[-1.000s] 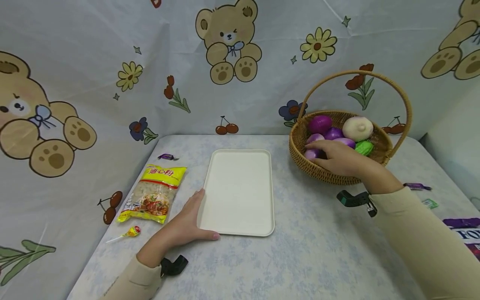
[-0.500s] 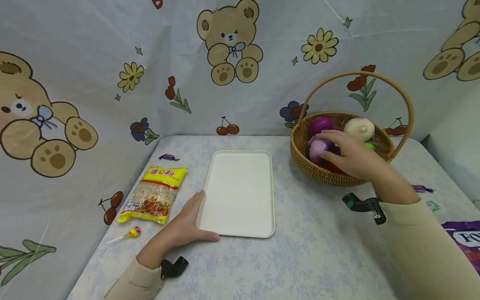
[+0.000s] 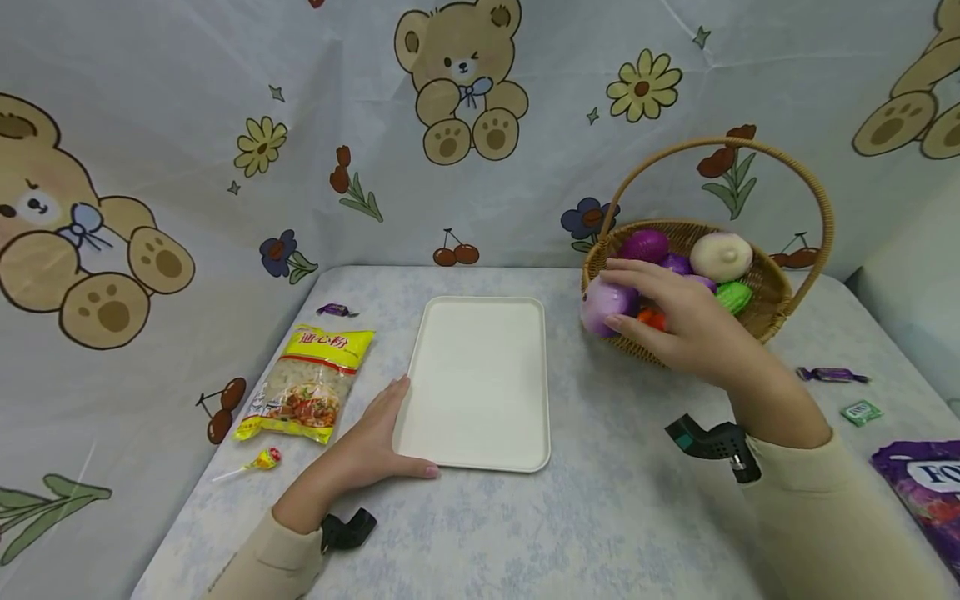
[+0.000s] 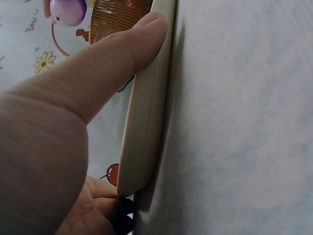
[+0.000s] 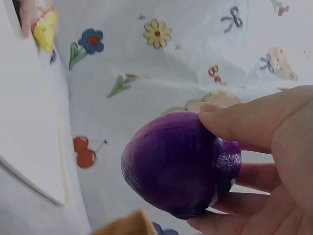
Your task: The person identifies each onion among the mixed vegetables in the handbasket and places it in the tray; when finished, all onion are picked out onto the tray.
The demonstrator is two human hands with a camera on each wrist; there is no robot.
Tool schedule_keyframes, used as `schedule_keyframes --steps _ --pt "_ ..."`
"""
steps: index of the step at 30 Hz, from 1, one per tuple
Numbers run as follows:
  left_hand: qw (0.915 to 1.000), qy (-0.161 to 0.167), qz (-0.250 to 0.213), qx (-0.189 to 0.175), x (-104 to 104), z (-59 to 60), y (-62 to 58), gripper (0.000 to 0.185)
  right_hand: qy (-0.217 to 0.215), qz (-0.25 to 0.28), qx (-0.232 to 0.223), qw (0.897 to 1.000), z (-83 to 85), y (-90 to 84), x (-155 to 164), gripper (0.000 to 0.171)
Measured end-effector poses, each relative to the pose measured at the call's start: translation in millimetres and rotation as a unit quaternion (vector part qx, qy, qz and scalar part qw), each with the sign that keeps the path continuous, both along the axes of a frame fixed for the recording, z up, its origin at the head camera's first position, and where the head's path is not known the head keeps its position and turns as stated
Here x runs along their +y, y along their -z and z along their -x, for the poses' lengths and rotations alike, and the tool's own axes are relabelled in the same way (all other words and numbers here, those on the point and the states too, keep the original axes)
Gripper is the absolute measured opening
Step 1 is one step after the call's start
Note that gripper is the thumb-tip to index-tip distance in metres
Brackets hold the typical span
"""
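Note:
My right hand [image 3: 660, 321] grips a purple toy onion [image 3: 603, 304] just past the left rim of the wicker basket [image 3: 768, 312], above the table. In the right wrist view the purple onion [image 5: 178, 164] sits between my thumb and curled fingers. A white rectangular tray [image 3: 480, 379] lies flat in the middle of the table. My left hand [image 3: 375, 446] rests on the table against the tray's near left corner, thumb along its front edge. The left wrist view shows the thumb [image 4: 122, 58] pressed on the tray rim [image 4: 144, 117].
The basket holds more toy vegetables: a dark purple one [image 3: 643, 245], a cream one [image 3: 720, 256], a green one [image 3: 733, 296], an orange one [image 3: 651, 318]. A yellow noodle packet [image 3: 311, 383], a lollipop [image 3: 258, 461] and a wrapped sweet [image 3: 335, 311] lie left. Sweets [image 3: 832, 374] and a purple bag [image 3: 930, 492] lie right.
My right hand has lifted a purple onion out of the basket and carried it left over the rim. The left hand has stayed at the tray's corner.

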State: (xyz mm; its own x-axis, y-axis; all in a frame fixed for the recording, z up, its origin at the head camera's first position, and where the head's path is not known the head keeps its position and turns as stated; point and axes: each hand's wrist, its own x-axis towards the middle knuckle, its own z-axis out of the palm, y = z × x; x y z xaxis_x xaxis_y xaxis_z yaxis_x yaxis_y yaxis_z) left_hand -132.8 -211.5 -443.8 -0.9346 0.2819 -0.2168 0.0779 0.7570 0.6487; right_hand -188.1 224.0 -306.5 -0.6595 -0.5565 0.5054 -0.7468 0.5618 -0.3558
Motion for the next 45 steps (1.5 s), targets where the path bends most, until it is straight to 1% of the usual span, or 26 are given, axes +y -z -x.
schedule_keyframes --steps 3,7,10,13,17,22,25,31,38,41,45 --pt "1.0 0.003 0.002 0.002 -0.1 0.6 0.4 0.149 -0.03 -0.006 -0.011 0.999 -4.4 8.2 -15.1 0.054" --pt "0.9999 0.006 0.004 0.007 -0.6 1.7 0.1 0.149 -0.068 -0.026 -0.052 0.996 -10.8 20.8 -35.7 0.051" --pt "0.9999 0.005 0.004 0.009 -1.4 2.4 -0.5 0.149 -0.098 -0.052 -0.09 0.99 -14.7 30.6 -50.3 0.05" --pt "1.0 0.006 0.003 0.006 -1.7 2.8 -0.3 0.149 -0.125 -0.091 -0.115 0.981 -18.6 40.4 -61.4 0.048" --pt "1.0 0.006 0.005 0.005 -1.6 3.0 0.7 0.149 -0.138 -0.134 -0.14 0.971 -23.5 49.7 -68.9 0.048" --pt "0.9999 0.006 0.01 0.007 -1.0 2.2 -0.4 0.148 -0.14 -0.161 -0.168 0.962 -26.1 54.1 -74.6 0.048" --pt "0.9999 0.005 0.013 0.006 -0.4 1.8 -1.7 0.148 -0.144 -0.162 -0.184 0.959 -26.5 56.9 -77.7 0.05" --pt "0.9998 0.004 0.017 0.006 -0.3 2.4 -1.3 0.149 -0.156 -0.142 -0.198 0.957 -26.5 64.2 -85.3 0.063" --pt "0.9998 0.002 0.019 0.007 -0.1 3.1 -1.5 0.149 -0.157 -0.113 -0.194 0.962 -26.8 66.9 -88.7 0.069" --pt "0.9997 0.005 0.022 0.01 -0.4 3.1 -1.8 0.149 -0.158 -0.102 -0.191 0.963 -25.6 66.9 -87.3 0.07" --pt "0.9996 0.01 0.024 0.011 -0.6 2.8 -2.1 0.148 -0.161 -0.087 -0.176 0.967 -22.9 65.9 -81.1 0.069"
